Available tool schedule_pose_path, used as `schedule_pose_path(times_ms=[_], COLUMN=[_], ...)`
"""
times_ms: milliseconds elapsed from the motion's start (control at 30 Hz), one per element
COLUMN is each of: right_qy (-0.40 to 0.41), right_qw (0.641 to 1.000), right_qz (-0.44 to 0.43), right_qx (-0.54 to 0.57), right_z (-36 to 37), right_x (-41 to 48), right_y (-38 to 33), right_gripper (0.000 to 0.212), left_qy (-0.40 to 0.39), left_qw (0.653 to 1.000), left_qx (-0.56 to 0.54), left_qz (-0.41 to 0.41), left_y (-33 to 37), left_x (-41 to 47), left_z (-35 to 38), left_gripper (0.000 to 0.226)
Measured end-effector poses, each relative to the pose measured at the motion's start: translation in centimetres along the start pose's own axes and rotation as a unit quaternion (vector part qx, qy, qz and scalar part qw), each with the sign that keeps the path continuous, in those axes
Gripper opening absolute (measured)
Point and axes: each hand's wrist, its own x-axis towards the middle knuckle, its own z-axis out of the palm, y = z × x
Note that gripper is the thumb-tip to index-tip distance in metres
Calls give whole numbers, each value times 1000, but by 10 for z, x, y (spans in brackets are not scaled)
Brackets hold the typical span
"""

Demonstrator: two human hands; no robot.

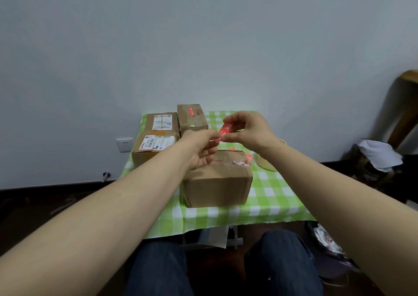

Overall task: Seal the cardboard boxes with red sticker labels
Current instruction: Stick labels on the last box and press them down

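Cardboard parcels crowd the left of the green-checked surface. Fingers of the left hand and right hand pinch the red sticker label by its ends above the near box — it looks flimsy and tacky, best held by the edges. Open cloth lies rightward.

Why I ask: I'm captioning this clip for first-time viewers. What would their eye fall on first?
The bright red sticker label stands out first, pinched between the left hand and right hand at the middle of the view, just above the nearest cardboard box. Next comes the green checked tablecloth under the boxes. Then the far box at the back, which already carries a red label on top.
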Motion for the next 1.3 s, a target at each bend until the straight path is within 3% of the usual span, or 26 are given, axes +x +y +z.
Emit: schedule_pose_path(times_ms=[233, 400, 833, 1100, 1300], right_qy=[50, 73, -8, -27, -41], right_qw=[990, 963, 963, 966, 969], right_qz=[63, 156, 244, 249, 243], right_qx=[118, 205, 112, 64, 21], right_z=[0, 4, 15, 28, 35], right_x=[-1, -2, 4, 5, 7], right_y=[7, 9, 18, 28, 35], right_gripper=[21, 4, 9, 11, 16], left_qy=[43, 68, 61, 85, 94], left_qw=[999, 995, 988, 981, 970], left_qx=[16, 66, 142, 176, 222], left_qz=[28, 37, 6, 6, 27], left_y=[3, 7, -3, -12, -14], left_x=[3, 10, 28, 39, 33], left_z=[-15, -27, -37, -45, -45], left_gripper=[8, 9, 3, 20, 16])
